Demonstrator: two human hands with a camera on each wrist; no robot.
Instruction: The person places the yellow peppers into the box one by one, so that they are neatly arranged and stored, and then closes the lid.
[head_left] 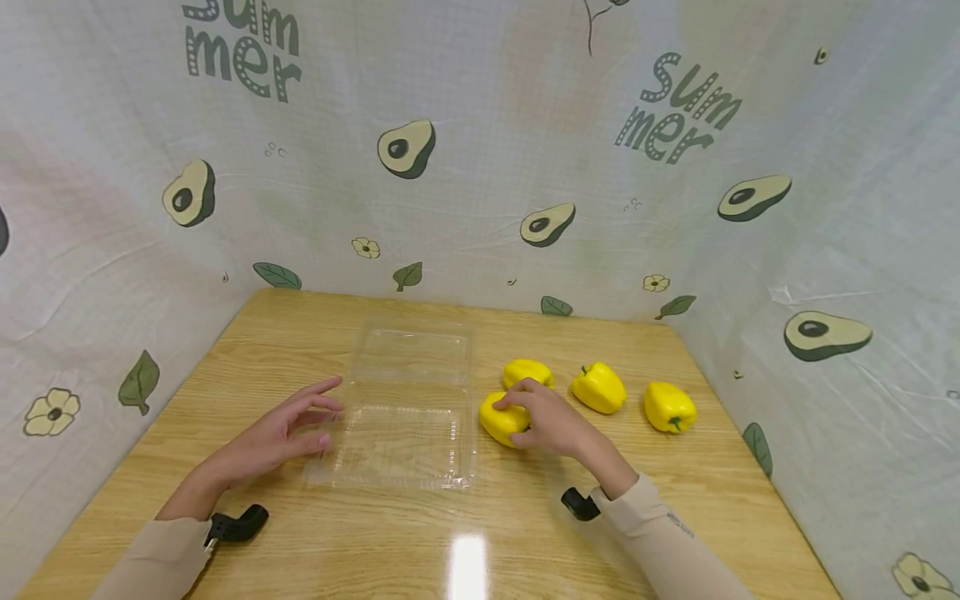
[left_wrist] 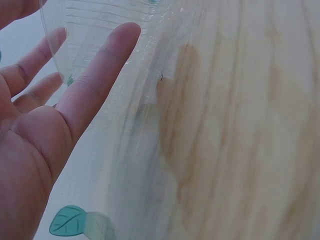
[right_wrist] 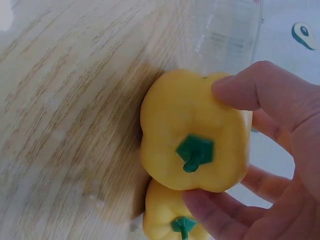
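My right hand grips a yellow bell pepper just to the right of a clear plastic clamshell container. In the right wrist view, thumb and fingers lie on opposite sides of this pepper, its green stem facing the camera. At the container's left edge is my left hand, fingers spread and holding nothing. The left wrist view shows its extended finger beside the clear plastic wall. The container lies opened out, with its lid spread toward the back.
Close behind the held pepper lies another yellow pepper. Farther right on the wooden table are a third pepper and a fourth. A printed cloth with avocados encloses the back and sides.
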